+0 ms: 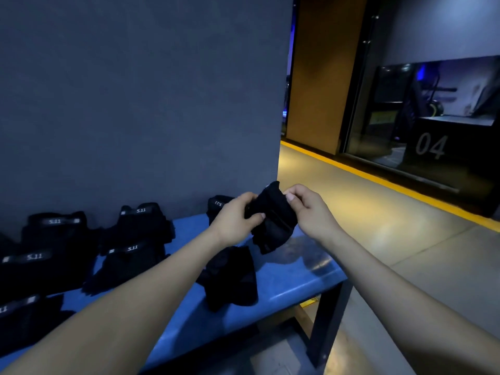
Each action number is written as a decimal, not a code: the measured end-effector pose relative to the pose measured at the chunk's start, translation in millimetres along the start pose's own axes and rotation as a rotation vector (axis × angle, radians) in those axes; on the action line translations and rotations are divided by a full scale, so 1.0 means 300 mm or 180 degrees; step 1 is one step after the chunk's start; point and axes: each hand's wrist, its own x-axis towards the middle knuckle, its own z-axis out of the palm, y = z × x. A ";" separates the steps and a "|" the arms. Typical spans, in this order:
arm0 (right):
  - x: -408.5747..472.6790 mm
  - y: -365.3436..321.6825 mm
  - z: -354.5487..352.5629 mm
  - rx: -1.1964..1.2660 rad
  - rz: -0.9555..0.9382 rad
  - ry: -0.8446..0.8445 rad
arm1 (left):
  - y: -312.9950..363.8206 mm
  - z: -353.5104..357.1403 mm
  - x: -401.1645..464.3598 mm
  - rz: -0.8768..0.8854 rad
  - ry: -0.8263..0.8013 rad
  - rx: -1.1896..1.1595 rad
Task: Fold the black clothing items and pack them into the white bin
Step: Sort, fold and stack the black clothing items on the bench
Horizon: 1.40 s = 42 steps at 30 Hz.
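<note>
Black clothes [54, 239] with white "5.11" print, blue bench [284, 280], grey wall [135, 90], yellow floor stripe [378, 180].

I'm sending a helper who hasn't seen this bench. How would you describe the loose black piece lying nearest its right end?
Find the blue bench along the grey wall. Just below the two hands holding a black item lies a crumpled black piece. Unlike the pieces to its left, it shows no white 5.11 band.

A blue table [284, 282] with a dark metal leg [326, 326] stands against a grey wall [135, 90]. To the right, a yellow line [392, 182] crosses the floor [365, 226], and behind it a dark box [443, 147] shows the number 04.
</note>
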 end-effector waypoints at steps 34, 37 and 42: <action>-0.009 0.033 0.213 -0.0935 -0.0448 0.0120 | -0.117 -0.137 -0.093 -0.1041 0.1027 -0.0914; -0.032 0.043 0.218 -0.0860 -0.0736 -0.0169 | -0.071 -0.135 -0.105 -0.2006 0.1395 -0.2986; -0.081 0.062 0.210 -0.0409 -0.0117 -0.0478 | -0.088 -0.127 -0.146 -0.2330 0.0994 -0.3056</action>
